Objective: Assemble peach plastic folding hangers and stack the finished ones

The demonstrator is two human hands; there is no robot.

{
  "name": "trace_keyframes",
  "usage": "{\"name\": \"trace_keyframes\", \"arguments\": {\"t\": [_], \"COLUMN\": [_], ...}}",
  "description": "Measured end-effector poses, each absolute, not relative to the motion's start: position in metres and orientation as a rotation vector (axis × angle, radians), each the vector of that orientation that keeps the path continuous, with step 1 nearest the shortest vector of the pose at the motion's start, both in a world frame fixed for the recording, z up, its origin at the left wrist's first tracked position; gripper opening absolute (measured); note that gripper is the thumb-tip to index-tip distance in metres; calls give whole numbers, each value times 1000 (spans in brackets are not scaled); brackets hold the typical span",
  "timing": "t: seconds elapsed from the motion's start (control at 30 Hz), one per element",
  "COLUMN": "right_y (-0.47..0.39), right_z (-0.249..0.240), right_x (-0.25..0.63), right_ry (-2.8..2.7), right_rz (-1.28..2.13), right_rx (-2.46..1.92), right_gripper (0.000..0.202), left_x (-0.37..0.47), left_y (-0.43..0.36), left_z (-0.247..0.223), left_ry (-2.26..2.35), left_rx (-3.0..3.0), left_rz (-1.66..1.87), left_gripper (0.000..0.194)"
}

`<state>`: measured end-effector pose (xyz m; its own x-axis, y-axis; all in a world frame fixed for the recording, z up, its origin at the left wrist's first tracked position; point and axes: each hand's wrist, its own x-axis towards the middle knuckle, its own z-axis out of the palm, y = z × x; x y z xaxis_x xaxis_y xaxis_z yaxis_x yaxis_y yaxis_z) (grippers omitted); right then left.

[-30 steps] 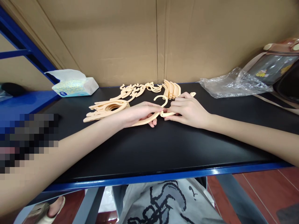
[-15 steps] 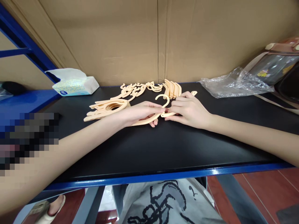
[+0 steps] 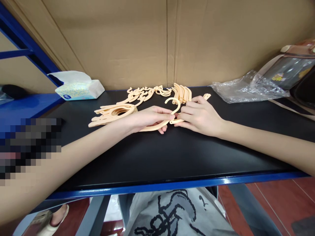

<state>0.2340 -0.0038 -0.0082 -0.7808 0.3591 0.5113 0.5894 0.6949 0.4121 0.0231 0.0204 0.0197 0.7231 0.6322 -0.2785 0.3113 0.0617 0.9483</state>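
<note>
My left hand [image 3: 156, 116] pinches a cream plastic hanger piece with a curved hook [image 3: 177, 103], near the base of the hook. One arm of that piece runs down and left beneath my fingers. My right hand [image 3: 203, 118] is closed round a separate-looking cream hanger arm [image 3: 207, 96], whose far end pokes out above the knuckles. Its near end lies against the hook piece, and my fingers hide much of the meeting point. Behind my left wrist lies a stack of cream hangers [image 3: 115, 111]. Farther back are loose hook pieces [image 3: 141, 94] and a bundle of curved arms [image 3: 182, 92].
The black tabletop [image 3: 152, 157] has a blue front edge. A tissue pack [image 3: 78, 88] sits at the back left, a clear plastic bag [image 3: 246, 88] at the back right beside a transparent bag [image 3: 283, 72]. A cardboard wall [image 3: 123, 42] stands behind.
The hook has shifted slightly to the right and up between my hands. The hanger arm's far end has risen a little with my right hand. The other things lie as before.
</note>
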Motion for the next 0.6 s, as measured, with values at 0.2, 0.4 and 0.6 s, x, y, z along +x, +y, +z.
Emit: {"name": "trace_keyframes", "arguments": {"t": [0.2, 0.4, 0.6], "right_y": [-4, -5, -4], "right_z": [-8, -8, -8], "right_x": [233, 233, 234], "right_ry": [-2492, -2465, -2447], "right_rz": [-883, -949, -893], "right_rx": [-735, -716, -668], "right_gripper": [36, 34, 32], "left_x": [23, 22, 19], "left_y": [22, 23, 22], "left_z": [19, 21, 27], "left_ry": [782, 768, 820], "left_rx": [1532, 1527, 1567], "left_rz": [280, 266, 185], "left_gripper": [16, 16, 19]}}
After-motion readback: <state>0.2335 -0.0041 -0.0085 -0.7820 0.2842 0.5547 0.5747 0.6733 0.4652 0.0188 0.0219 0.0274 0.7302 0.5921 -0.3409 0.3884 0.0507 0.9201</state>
